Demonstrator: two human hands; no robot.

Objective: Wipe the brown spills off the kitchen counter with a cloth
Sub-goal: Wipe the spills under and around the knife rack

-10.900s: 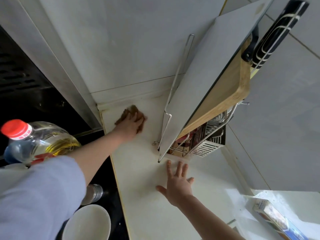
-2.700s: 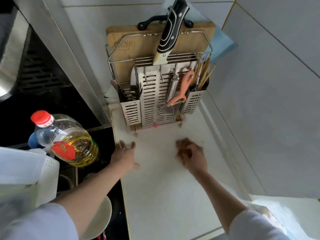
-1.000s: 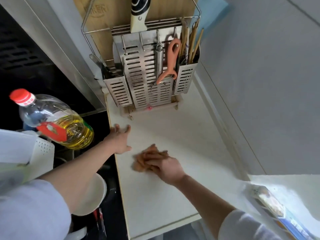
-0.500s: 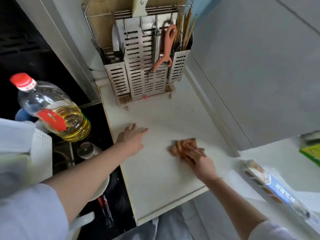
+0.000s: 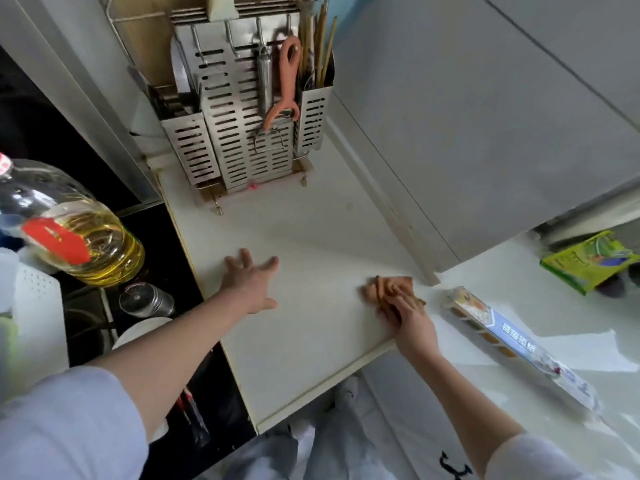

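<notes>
Since half a second ago the cloth [image 5: 393,289] has slid right, toward the counter's [image 5: 311,341] right edge at frame centre-right. My right hand [image 5: 410,322] presses it flat, fingers curled over it, grasping. My left hand [image 5: 251,280] lies open and empty, palm down, bracing mid-counter. Just right of the cloth sits a foil box [image 5: 502,341]; I judge one more sweep could knock it. Farther up, the rack [image 5: 242,133] stands at upper centre; I see no clear spills now.

We see: left hand [image 5: 251,284] bare | right hand [image 5: 410,322] bare | short pale lavender-grey sleeves | forearms uncovered
</notes>
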